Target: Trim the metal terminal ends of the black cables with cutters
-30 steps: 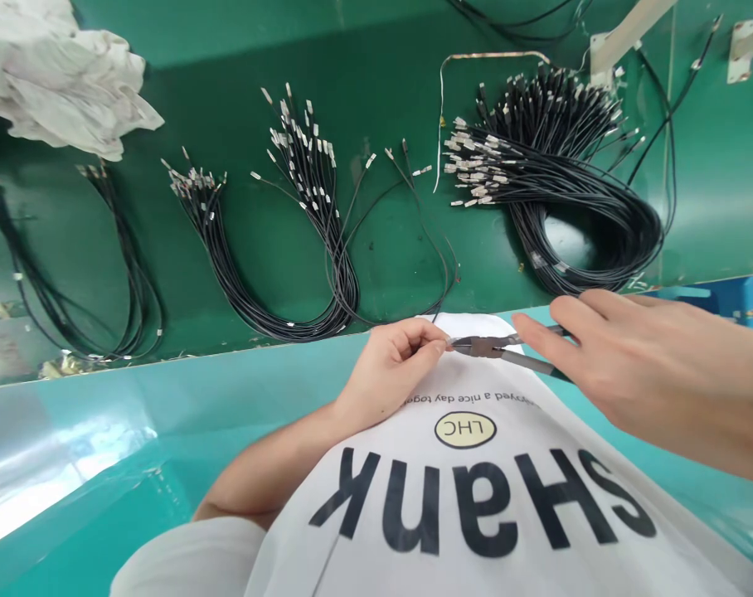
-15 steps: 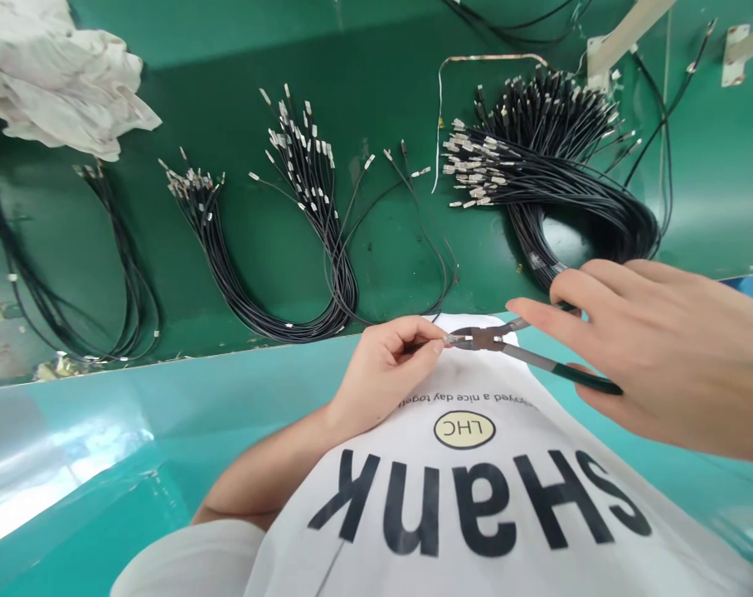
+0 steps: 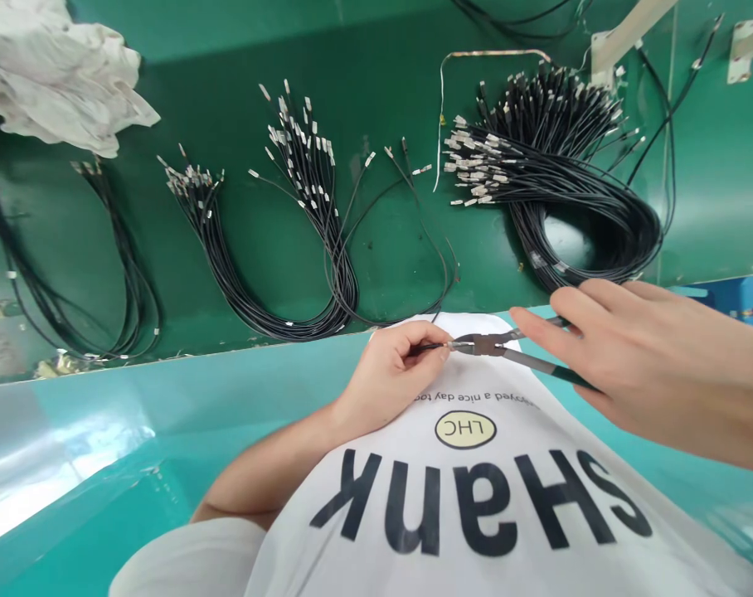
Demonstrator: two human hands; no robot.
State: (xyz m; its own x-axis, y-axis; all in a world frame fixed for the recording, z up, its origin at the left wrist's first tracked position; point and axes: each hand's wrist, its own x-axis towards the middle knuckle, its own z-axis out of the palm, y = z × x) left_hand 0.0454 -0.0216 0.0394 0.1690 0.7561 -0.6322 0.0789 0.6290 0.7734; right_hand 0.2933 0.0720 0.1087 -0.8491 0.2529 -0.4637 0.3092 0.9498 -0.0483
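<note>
My left hand (image 3: 394, 373) pinches a black cable (image 3: 424, 348) close to its metal end, in front of my shirt. From the right, my right hand (image 3: 638, 356) is wrapped round the handles of a pair of pliers (image 3: 488, 345) with dark green grips. The plier jaws meet the small metal end just beyond my left fingertips; how firmly they bite on it I cannot tell. Most of the held cable is hidden by my left hand.
On the green table (image 3: 389, 249) lie a curved bundle of black cables (image 3: 270, 319), a large coiled bundle (image 3: 638, 224) at right, and a smaller bundle (image 3: 124, 274) at left. A white cloth (image 3: 65, 79) lies upper left. Pale brackets (image 3: 604, 54) stand upper right.
The pliers' handles are closer together, as the fingers of my right hand have closed in. Both hands have shifted very slightly; the left still pinches the cable.
</note>
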